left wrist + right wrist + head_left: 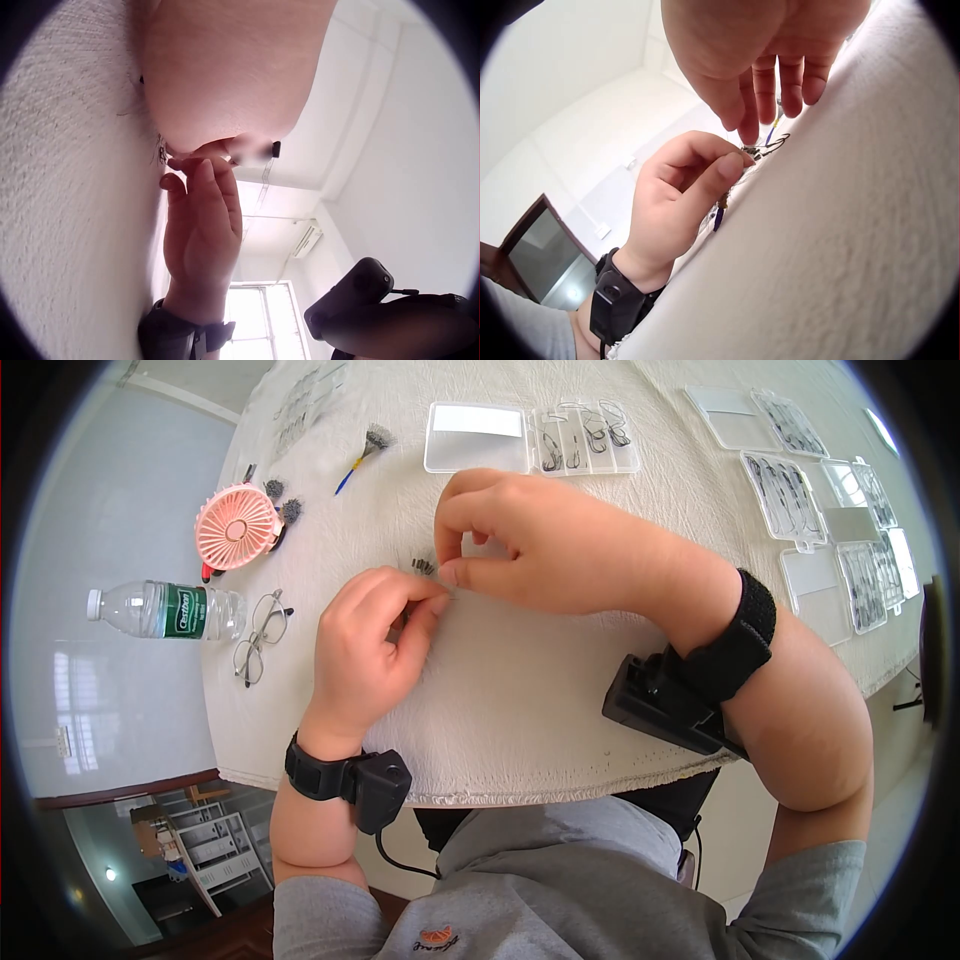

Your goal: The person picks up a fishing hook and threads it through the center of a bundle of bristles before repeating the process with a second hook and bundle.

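My left hand (pixel 370 640) rests low over the cloth, thumb and forefinger pinching a tiny, thin wire-like piece mostly hidden by the fingertips. Close by, my right hand (pixel 540 545) reaches in from the right, its thumb and forefinger tips near the left fingertips. I cannot tell whether the right fingertips hold anything. Just past the left hand lies a small cluster of short dark pieces (pixel 423 567). Seen from the right wrist, dark curved wires (pixel 778 142) show beside the left fingertips, below the right hand's (pixel 780 45) extended fingers.
Clear plastic cases of dark curved wires stand at the back (pixel 585 440) and the right (pixel 785 495). A blue-and-yellow-handled bundle of fine wires (pixel 372 442) lies at the back left. Left are a pink fan (pixel 237 528), glasses (pixel 265 635) and a water bottle (pixel 165 610).
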The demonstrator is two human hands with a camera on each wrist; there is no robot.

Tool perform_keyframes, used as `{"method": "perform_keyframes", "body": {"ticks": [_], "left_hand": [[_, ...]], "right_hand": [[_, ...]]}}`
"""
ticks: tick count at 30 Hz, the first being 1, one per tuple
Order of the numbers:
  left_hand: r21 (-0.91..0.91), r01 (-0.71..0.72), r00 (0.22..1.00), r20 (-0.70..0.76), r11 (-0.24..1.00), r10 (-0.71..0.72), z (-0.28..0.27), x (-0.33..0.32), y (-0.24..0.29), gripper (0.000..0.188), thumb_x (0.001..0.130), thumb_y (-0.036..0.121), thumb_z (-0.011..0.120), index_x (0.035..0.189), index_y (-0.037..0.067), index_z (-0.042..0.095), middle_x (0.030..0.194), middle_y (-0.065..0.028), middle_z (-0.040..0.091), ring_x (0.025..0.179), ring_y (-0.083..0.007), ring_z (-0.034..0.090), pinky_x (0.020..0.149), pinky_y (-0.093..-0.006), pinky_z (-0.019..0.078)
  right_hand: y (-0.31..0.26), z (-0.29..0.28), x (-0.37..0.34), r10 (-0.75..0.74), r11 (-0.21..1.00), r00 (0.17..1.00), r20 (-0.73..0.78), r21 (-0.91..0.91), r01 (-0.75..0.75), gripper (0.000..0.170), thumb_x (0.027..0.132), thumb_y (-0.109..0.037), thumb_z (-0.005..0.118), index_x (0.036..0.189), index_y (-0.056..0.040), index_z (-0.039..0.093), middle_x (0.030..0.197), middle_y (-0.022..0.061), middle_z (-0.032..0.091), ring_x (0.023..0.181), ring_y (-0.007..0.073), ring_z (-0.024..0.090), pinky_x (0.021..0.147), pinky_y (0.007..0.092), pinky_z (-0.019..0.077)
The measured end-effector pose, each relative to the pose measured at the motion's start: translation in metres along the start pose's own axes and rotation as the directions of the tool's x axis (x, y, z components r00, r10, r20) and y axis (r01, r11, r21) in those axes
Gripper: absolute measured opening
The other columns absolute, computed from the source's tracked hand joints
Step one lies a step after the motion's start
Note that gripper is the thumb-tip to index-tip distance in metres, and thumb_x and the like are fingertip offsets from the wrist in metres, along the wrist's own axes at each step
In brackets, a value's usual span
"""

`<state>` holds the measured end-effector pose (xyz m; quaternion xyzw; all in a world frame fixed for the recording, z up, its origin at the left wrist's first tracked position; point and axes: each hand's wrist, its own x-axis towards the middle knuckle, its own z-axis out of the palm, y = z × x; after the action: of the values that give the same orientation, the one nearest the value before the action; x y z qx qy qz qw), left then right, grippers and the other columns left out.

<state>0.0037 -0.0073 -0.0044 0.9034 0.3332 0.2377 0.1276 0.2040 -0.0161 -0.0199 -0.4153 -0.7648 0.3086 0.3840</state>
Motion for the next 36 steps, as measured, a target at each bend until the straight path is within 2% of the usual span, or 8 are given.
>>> {"method": "perform_keyframes", "body": {"ticks": [14,20,22,25,26,29,34,36], "left_hand": [[-0.053,0.031,0.999,-0.007,0.998,-0.032,0.003,-0.001,-0.003,0.004,0.08,0.0,0.06,0.083,0.002,0.058,0.069,-0.0102,0.055,0.058,-0.0234,0.052,0.053,-0.0311,0.0427],[-0.045,0.022,1.0,0.002,0.999,-0.021,0.003,-0.002,-0.003,0.005,0.081,-0.001,0.058,0.084,0.002,0.057,0.069,-0.0104,0.055,0.06,-0.0256,0.052,0.056,-0.0324,0.0432],[-0.027,-0.021,1.0,-0.003,0.999,0.021,0.002,-0.001,-0.004,0.005,0.081,-0.001,0.058,0.085,0.002,0.057,0.07,-0.0106,0.056,0.061,-0.0264,0.053,0.056,-0.0328,0.0436],[0.034,-0.063,0.997,0.051,0.997,0.061,-0.001,-0.002,-0.006,0.004,0.088,0.001,0.054,0.086,-0.001,0.057,0.074,-0.0097,0.06,0.061,-0.0169,0.058,0.059,-0.0262,0.0458],[0.015,-0.054,0.998,0.032,0.998,0.053,0.0,-0.003,-0.006,0.002,0.086,0.0,0.055,0.086,0.0,0.057,0.073,-0.01,0.059,0.061,-0.0201,0.057,0.059,-0.0283,0.0452],[-0.036,-0.024,1.0,-0.014,0.999,0.024,0.003,-0.004,-0.006,0.005,0.081,-0.001,0.059,0.085,0.002,0.057,0.07,-0.0106,0.057,0.061,-0.0263,0.054,0.057,-0.0324,0.0442],[-0.048,0.001,1.0,-0.011,0.999,-0.001,0.002,-0.005,-0.007,0.005,0.081,0.0,0.059,0.085,0.002,0.056,0.07,-0.0101,0.056,0.061,-0.0256,0.054,0.056,-0.0321,0.0443],[-0.004,-0.038,0.999,0.027,0.999,0.039,-0.001,-0.005,-0.009,0.002,0.087,0.001,0.054,0.087,0.0,0.055,0.075,-0.0092,0.061,0.061,-0.0185,0.056,0.058,-0.0278,0.0458]], "right_hand": [[0.005,0.003,0.002,0.027,0.999,0.998,0.06,-0.018,-0.026,0.019,0.083,-0.013,0.056,0.087,0.0037,0.065,0.098,0.014,0.06,0.083,0.0274,0.059,0.076,0.0324,0.0467],[0.01,0.009,0.004,-0.045,0.996,0.998,0.042,-0.071,0.048,0.023,0.086,-0.015,0.054,0.085,0.0044,0.066,0.1,0.0147,0.059,0.086,0.0281,0.059,0.079,0.0336,0.0461],[0.008,0.007,0.005,0.015,1.0,0.997,0.08,-0.018,-0.013,0.023,0.087,-0.016,0.054,0.084,0.0043,0.066,0.099,0.0141,0.059,0.086,0.0266,0.059,0.078,0.0327,0.0461],[0.002,0.003,0.008,0.115,0.991,0.983,0.144,0.047,-0.123,0.025,0.088,-0.018,0.054,0.083,0.0041,0.066,0.097,0.0126,0.059,0.084,0.0236,0.059,0.077,0.0311,0.0459],[0.001,0.002,0.009,0.149,0.985,0.975,0.167,0.065,-0.162,0.026,0.089,-0.019,0.054,0.083,0.004,0.066,0.096,0.0119,0.059,0.083,0.0225,0.059,0.076,0.0305,0.0457],[0.004,0.004,0.008,0.144,0.98,0.982,0.123,0.122,-0.159,0.028,0.084,-0.025,0.052,0.08,-0.0038,0.07,0.083,0.0188,0.066,0.083,0.0326,0.063,0.078,0.0387,0.0486],[-0.001,0.001,0.008,0.191,0.964,0.968,0.165,0.153,-0.216,0.028,0.084,-0.025,0.053,0.08,-0.0036,0.07,0.084,0.0186,0.066,0.083,0.0321,0.063,0.077,0.0381,0.0486],[0.0,0.002,0.008,0.19,0.966,0.968,0.166,0.147,-0.215,0.028,0.084,-0.025,0.054,0.081,-0.0036,0.071,0.084,0.0187,0.066,0.082,0.0318,0.063,0.076,0.0381,0.0487]]}}
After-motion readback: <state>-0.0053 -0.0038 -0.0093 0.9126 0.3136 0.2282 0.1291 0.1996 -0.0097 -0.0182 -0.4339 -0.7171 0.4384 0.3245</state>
